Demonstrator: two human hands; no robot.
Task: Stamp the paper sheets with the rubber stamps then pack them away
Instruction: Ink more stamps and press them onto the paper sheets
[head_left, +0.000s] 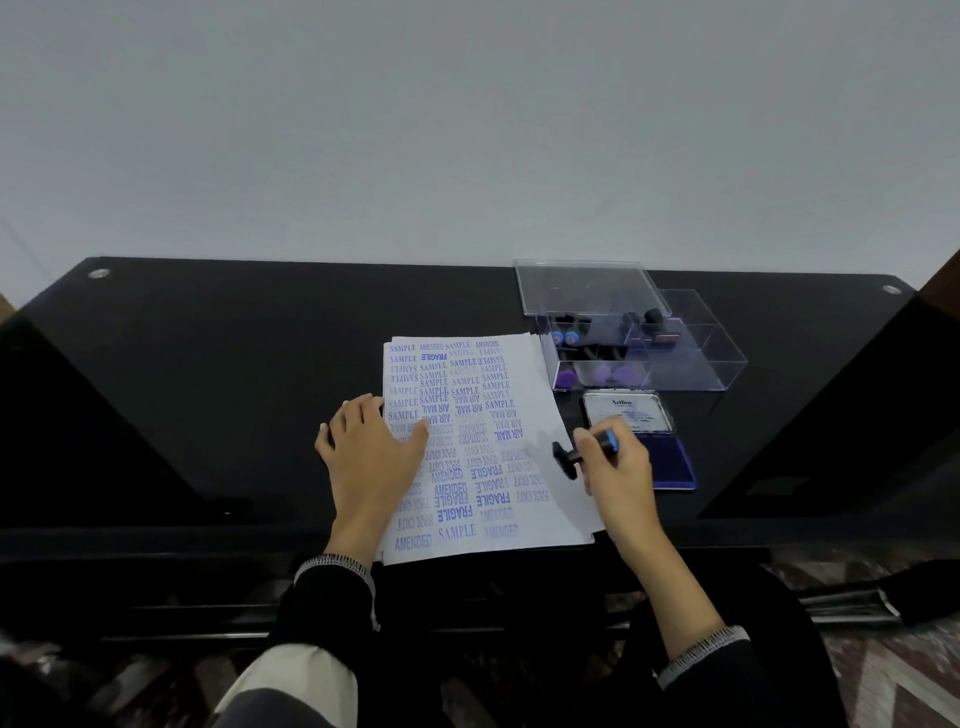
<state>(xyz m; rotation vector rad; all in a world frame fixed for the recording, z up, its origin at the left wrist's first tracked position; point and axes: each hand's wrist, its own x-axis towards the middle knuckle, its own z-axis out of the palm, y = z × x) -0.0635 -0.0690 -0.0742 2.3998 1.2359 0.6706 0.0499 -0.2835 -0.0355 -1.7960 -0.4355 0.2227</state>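
Note:
A stack of white paper sheets (470, 415) covered with blue stamped words lies on the black table (208, 389). My left hand (371, 449) rests flat on the sheets' left edge, fingers spread. My right hand (618, 470) grips a black rubber stamp (576, 457) with a blue band, held on its side just above the paper's right edge. An open ink pad (670, 462) with blue ink and its raised lid lies right of my right hand. A clear plastic box (597, 358) behind the pad holds several more stamps.
A second clear plastic compartment (691, 353) stands right of the stamp box, with a transparent lid (587, 286) leaning up behind. Dark angled panels flank the table at left and right. The table's far edge meets a plain grey wall.

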